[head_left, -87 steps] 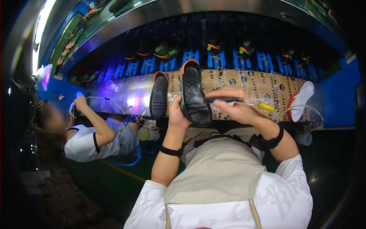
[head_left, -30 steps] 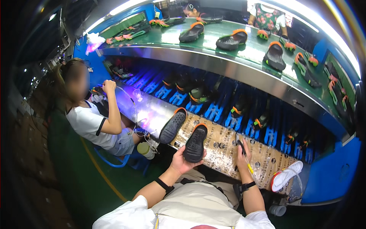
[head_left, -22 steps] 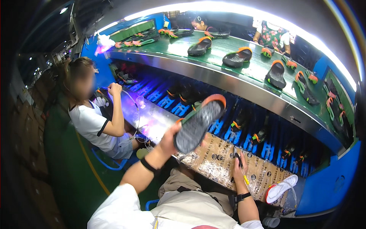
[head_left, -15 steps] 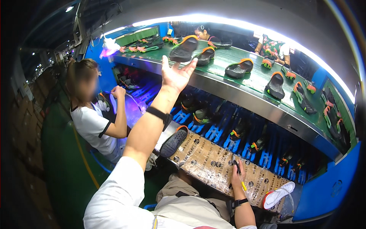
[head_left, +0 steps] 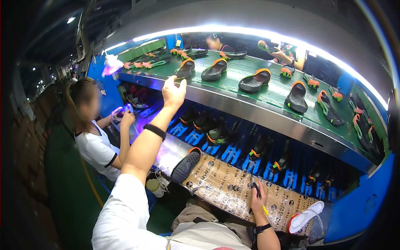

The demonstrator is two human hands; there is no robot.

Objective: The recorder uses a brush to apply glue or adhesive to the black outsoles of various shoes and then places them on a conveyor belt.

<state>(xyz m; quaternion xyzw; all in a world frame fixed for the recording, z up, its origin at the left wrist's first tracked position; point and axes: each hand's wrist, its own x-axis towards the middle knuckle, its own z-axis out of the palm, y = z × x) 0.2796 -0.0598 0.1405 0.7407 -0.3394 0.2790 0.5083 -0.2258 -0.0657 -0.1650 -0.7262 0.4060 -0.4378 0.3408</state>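
Overhead, a green conveyor belt (head_left: 250,83) is carrying black shoe soles (head_left: 185,68) just beyond the left hand (head_left: 173,91), fingers spread, empty. The right hand (head_left: 258,200) is seemingly gripping a pen (head_left: 259,196) on the patterned worktop (head_left: 225,187).

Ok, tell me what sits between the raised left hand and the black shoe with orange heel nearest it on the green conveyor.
Nothing: in the head view the left hand, open, hovers beside the black shoe; only bare green conveyor belt and its steel edge show between.

A shoe factory line: soles (head_left: 255,81) ride a green conveyor (head_left: 273,95).
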